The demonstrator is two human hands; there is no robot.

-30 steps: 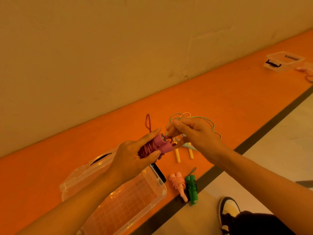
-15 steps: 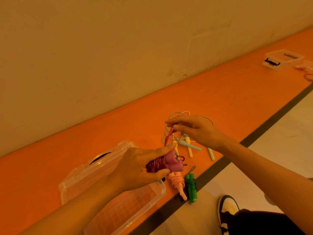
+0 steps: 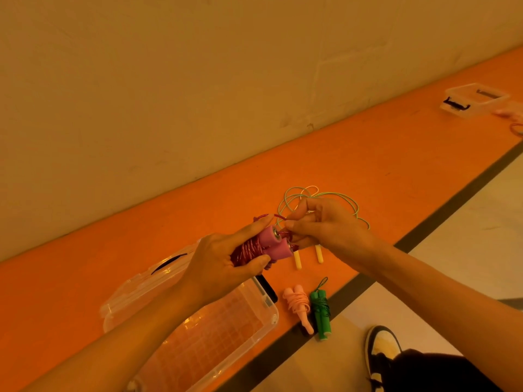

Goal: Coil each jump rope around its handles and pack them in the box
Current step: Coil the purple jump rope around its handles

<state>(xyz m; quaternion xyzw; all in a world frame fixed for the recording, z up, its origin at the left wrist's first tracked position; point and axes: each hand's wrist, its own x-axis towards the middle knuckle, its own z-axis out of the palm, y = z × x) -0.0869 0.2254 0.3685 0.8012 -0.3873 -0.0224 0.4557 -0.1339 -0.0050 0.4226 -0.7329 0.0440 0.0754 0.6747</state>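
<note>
My left hand (image 3: 218, 264) grips the two magenta handles of a jump rope (image 3: 271, 244), with red cord wound around them. My right hand (image 3: 325, 224) pinches the loose red cord end just beside the handle tips. Below my left arm a clear plastic box (image 3: 266, 321) sits open on the orange bench. Two coiled ropes lie to its right: a pink one (image 3: 297, 305) and a green one (image 3: 321, 314). Behind my right hand lies an uncoiled pale green cord (image 3: 348, 202) with two yellow handles (image 3: 297, 260), partly hidden by my hand.
The orange bench (image 3: 382, 154) runs along a beige wall. A dark strip (image 3: 452, 205) marks its front edge above a pale floor. A second clear box (image 3: 472, 103) stands far right on the bench. A black and white shoe (image 3: 382, 349) shows at the bottom right.
My left hand has lifted the magenta bundle up from the box edge. My right hand came back down from a raised pull to the handle tips, still pinching the red cord.
</note>
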